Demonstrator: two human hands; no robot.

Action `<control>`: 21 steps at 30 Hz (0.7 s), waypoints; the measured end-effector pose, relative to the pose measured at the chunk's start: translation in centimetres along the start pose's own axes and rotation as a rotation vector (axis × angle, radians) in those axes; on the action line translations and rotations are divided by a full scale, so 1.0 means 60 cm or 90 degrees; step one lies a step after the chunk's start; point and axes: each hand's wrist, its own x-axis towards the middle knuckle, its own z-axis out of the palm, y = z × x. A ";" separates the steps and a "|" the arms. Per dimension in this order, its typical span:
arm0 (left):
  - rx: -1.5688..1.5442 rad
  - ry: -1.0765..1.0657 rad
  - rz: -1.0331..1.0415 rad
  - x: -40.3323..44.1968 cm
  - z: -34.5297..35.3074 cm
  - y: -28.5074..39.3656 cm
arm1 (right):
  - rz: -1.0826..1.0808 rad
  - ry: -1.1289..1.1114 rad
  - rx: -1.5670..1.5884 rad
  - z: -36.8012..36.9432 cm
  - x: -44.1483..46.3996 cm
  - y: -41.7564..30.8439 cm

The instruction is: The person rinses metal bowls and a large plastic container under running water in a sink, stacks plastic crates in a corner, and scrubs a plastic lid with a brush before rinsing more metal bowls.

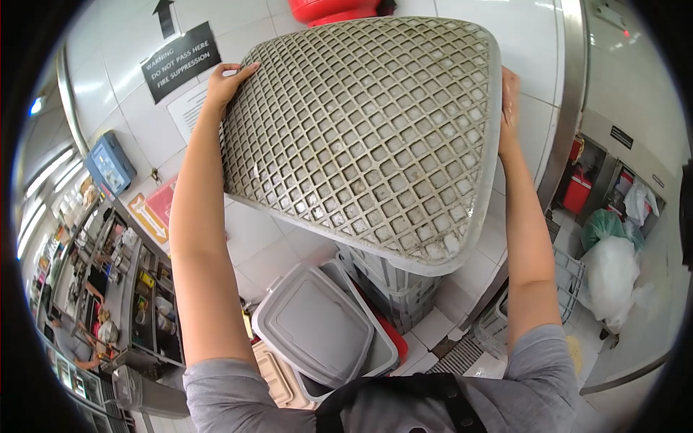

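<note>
A large grey tray [361, 137] with a raised diamond lattice on the side facing me is held up in front of me, tilted. My left hand [229, 83] grips its upper left edge, the thumb and fingers around the rim. On the right edge, my right hand [509, 108] holds the tray, its fingers partly hidden behind the rim. Below the tray stand grey plastic crates [408, 299], their upper part covered by it. A grey lid [314, 325] lies on bins beside the crates.
A floor drain [458, 357] lies below right. White bags [612, 278] stand at the right wall. Shelves [137, 289] and a grey bin [148, 390] are at the left. A red object [336, 10] is above the tray, near a black warning sign [180, 61].
</note>
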 end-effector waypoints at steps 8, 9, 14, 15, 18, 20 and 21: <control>-0.045 0.027 -0.021 -0.001 0.018 -0.062 | 0.050 0.068 0.131 0.030 0.001 -0.029; -0.032 0.026 -0.014 -0.003 0.022 -0.058 | 0.049 0.078 0.156 0.030 0.002 -0.021; -0.015 0.011 -0.010 -0.014 -0.021 -0.080 | 0.022 0.095 0.187 0.039 0.004 0.000; -0.041 0.021 -0.017 -0.007 -0.042 -0.102 | 0.021 0.093 0.191 0.041 0.004 0.004; -0.035 0.163 0.056 -0.145 -0.103 -0.086 | -0.018 0.098 0.169 0.032 0.003 0.010; -0.191 0.432 0.105 -0.272 -0.106 -0.125 | 0.023 0.100 0.200 0.033 -0.001 0.001; -0.342 0.557 0.150 -0.349 -0.068 -0.127 | 0.042 0.105 0.213 0.038 -0.002 -0.001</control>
